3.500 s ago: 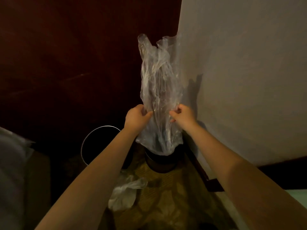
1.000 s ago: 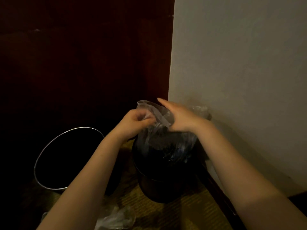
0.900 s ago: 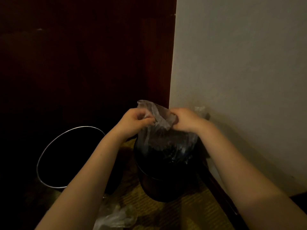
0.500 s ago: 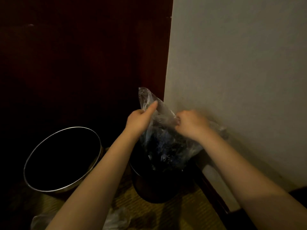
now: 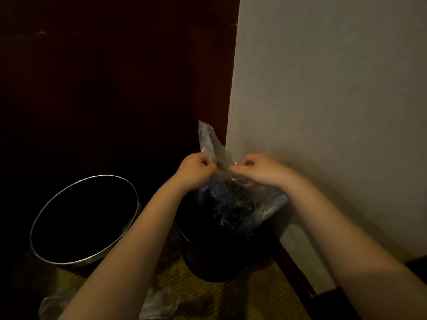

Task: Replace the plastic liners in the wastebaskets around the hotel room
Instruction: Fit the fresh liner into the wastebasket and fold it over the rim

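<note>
Against the wall [image 5: 323, 88], left hand [image 5: 194, 169] and right hand [image 5: 258, 168] pinch the liner [image 5: 231, 202].

Clear liner [image 5: 213, 146] at the left hand [image 5: 194, 172]; black bin [image 5: 215, 262] below it. Left of that hand, a second bin [image 5: 46, 257], black with a silver rim. Olive ribbed carpet [image 5: 245, 301]. Pale grey wall [image 5: 323, 88] beyond the right hand [image 5: 261, 169]; dark red-brown panel [image 5: 104, 77].

A dim corner of a carpeted room, consistent with a hotel bedroom, is shown. Patterned olive carpet [image 5: 231, 296] is laid up to a dark baseboard [image 5: 298, 271] under a plain painted wall [image 5: 335, 100], which is met by a dark wood panel [image 5: 115, 88]. A metal-rimmed wastebasket [image 5: 97, 257] and a darker wastebasket [image 5: 212, 262] are set on it.
</note>
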Action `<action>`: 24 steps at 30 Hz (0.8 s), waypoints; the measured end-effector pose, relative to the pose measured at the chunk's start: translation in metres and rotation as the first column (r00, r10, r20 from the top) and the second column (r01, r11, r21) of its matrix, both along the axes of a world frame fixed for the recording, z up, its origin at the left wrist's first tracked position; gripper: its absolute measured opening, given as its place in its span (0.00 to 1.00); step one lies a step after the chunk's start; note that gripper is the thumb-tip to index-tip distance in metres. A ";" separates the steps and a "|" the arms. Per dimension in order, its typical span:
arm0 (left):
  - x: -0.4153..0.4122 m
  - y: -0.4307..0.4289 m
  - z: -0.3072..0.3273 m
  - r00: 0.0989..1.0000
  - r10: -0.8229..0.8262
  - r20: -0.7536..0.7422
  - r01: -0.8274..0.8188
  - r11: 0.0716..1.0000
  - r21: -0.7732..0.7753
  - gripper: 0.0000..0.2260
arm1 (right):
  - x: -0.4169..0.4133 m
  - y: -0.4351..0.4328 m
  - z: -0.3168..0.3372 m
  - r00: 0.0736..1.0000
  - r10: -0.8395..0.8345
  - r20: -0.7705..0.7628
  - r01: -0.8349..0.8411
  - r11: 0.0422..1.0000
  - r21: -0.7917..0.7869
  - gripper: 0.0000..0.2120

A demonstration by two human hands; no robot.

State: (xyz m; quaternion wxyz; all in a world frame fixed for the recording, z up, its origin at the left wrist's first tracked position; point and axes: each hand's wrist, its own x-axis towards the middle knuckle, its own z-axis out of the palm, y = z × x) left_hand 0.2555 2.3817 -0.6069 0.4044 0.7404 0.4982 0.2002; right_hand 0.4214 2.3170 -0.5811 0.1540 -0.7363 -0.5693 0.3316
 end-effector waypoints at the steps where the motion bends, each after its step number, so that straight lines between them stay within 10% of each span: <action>1: -0.006 0.003 0.004 0.996 -0.032 -0.083 0.035 0.999 0.030 0.11 | -0.001 0.002 -0.004 0.996 0.032 0.081 -0.030 0.999 -0.019 0.14; 6: -0.027 0.004 0.017 0.781 0.260 -0.568 -0.103 0.950 0.294 0.13 | 0.004 0.007 -0.021 0.973 0.024 0.229 0.002 0.993 -0.114 0.10; 8: -0.024 -0.003 0.023 0.810 0.377 -0.448 -0.055 0.811 0.583 0.22 | 0.009 0.008 -0.023 0.997 -0.042 0.065 0.049 0.992 -0.116 0.12; 10: -0.013 -0.015 0.034 0.960 0.123 -0.250 0.109 0.660 0.744 0.21 | 0.011 0.008 -0.020 0.992 -0.103 -0.069 0.095 0.989 -0.113 0.13; 14: 0.019 -0.045 0.039 0.796 -0.463 -0.390 0.588 0.744 0.317 0.33 | 0.014 0.010 -0.017 0.961 -0.232 -0.153 0.231 0.973 -0.028 0.15; 18: 0.022 -0.044 0.007 0.551 -0.453 -0.701 0.661 0.750 0.036 0.11 | 0.023 0.012 -0.025 0.910 -0.364 -0.199 0.375 0.927 0.021 0.16; 24: -0.029 -0.013 0.005 0.435 -0.211 -0.876 0.417 0.909 -0.012 0.04 | 0.040 0.005 -0.024 0.824 -0.453 0.341 0.356 0.882 0.310 0.11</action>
